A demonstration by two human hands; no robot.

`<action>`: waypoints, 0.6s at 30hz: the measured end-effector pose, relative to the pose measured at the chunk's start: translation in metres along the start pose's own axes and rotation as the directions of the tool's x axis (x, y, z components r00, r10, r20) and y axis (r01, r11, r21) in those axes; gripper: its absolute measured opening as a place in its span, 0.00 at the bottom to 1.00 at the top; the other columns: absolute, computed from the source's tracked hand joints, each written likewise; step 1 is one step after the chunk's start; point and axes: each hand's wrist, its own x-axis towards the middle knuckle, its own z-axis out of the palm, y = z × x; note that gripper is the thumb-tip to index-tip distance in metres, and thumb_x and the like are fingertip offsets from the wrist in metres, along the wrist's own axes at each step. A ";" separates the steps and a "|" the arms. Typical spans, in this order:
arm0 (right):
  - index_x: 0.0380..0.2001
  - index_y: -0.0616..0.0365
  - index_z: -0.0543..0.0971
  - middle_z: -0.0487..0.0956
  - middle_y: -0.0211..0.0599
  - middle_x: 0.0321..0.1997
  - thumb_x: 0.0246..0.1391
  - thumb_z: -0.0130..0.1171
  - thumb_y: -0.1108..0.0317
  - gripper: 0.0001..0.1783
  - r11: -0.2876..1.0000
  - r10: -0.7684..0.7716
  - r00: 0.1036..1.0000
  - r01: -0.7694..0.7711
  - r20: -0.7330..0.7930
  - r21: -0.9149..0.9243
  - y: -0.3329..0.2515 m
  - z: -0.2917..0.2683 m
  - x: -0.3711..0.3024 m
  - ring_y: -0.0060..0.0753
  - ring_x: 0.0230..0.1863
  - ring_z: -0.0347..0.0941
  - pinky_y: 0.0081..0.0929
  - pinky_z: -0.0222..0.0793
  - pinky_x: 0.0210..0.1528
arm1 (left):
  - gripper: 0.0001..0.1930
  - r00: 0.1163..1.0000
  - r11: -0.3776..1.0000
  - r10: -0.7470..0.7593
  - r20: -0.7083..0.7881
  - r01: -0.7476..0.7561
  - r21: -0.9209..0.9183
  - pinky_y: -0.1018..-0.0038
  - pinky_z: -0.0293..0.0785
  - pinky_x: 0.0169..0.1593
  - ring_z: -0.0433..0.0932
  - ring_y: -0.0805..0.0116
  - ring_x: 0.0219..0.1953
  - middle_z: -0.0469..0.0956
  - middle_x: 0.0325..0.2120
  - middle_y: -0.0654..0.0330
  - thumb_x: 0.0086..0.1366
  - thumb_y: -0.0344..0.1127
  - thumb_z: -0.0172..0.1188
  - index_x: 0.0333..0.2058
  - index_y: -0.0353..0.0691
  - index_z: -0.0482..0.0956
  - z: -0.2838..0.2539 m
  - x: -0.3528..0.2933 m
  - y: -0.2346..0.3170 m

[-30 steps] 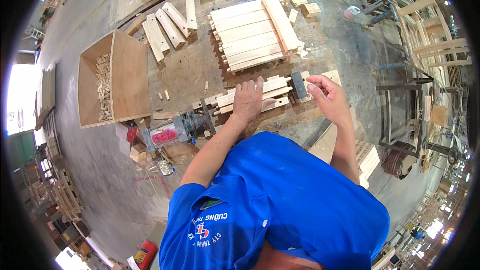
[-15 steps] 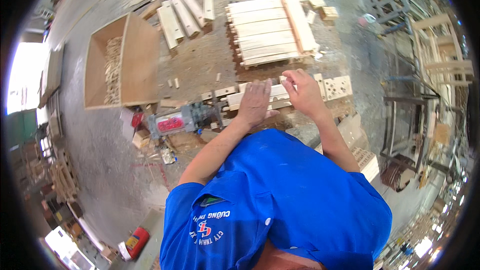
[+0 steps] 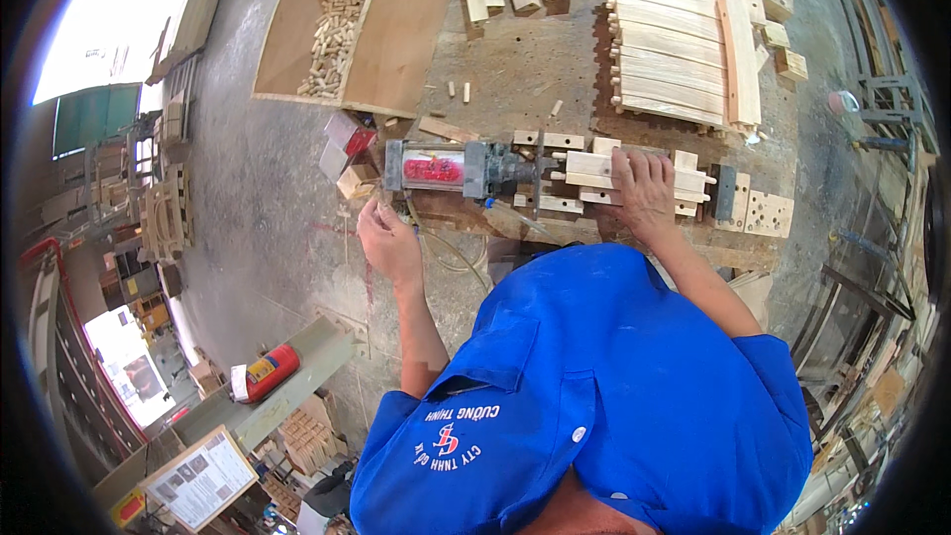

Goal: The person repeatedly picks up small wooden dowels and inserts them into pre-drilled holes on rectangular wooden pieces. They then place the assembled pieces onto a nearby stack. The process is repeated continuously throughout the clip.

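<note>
While the right hand [image 3: 646, 193] lies partly bent across a pale dowel-ended wooden rail [image 3: 586, 169] in the head view, the left hand [image 3: 391, 243] hangs at seven o'clock from the pneumatic cylinder [image 3: 433, 168], fingers loosely curled toward the thumb. At three o'clock from that cylinder, the rail lies between a metal plate [image 3: 540, 178] and a dark block [image 3: 726, 193], though the small, warped view leaves me unable to tell whether either hand grips anything. An open plywood box [image 3: 401, 40] of wooden dowels [image 3: 337, 35] stands at the cylinder's eleven o'clock.
</note>
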 end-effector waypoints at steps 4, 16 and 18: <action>0.72 0.54 0.67 0.71 0.42 0.64 0.29 0.85 0.48 0.64 1.000 0.015 0.999 -0.016 -0.037 -0.012 0.001 0.005 -0.002 0.52 0.63 0.68 0.57 0.61 0.69 | 0.20 0.967 0.964 -0.188 0.171 0.149 0.219 0.51 0.79 0.51 0.84 0.37 0.48 0.86 0.43 0.39 0.79 0.45 0.55 0.52 0.32 0.84 0.003 0.004 -0.032; 0.68 0.53 0.69 0.74 0.42 0.60 0.48 0.74 0.50 0.46 0.999 -0.020 0.994 0.016 -0.104 -0.038 0.001 -0.005 0.001 0.47 0.61 0.71 0.53 0.59 0.70 | 0.21 0.980 0.982 -0.177 0.088 0.169 0.087 0.48 0.76 0.50 0.82 0.34 0.46 0.85 0.43 0.37 0.81 0.45 0.51 0.49 0.29 0.81 0.037 -0.001 -0.066; 0.68 0.54 0.69 0.74 0.41 0.59 0.44 0.76 0.49 0.49 0.999 -0.013 0.994 0.008 -0.112 -0.044 0.002 -0.002 0.001 0.47 0.61 0.70 0.53 0.59 0.71 | 0.21 0.966 0.968 -0.250 0.072 0.248 0.038 0.49 0.75 0.50 0.82 0.36 0.45 0.85 0.43 0.38 0.81 0.45 0.50 0.50 0.29 0.81 0.041 -0.005 -0.064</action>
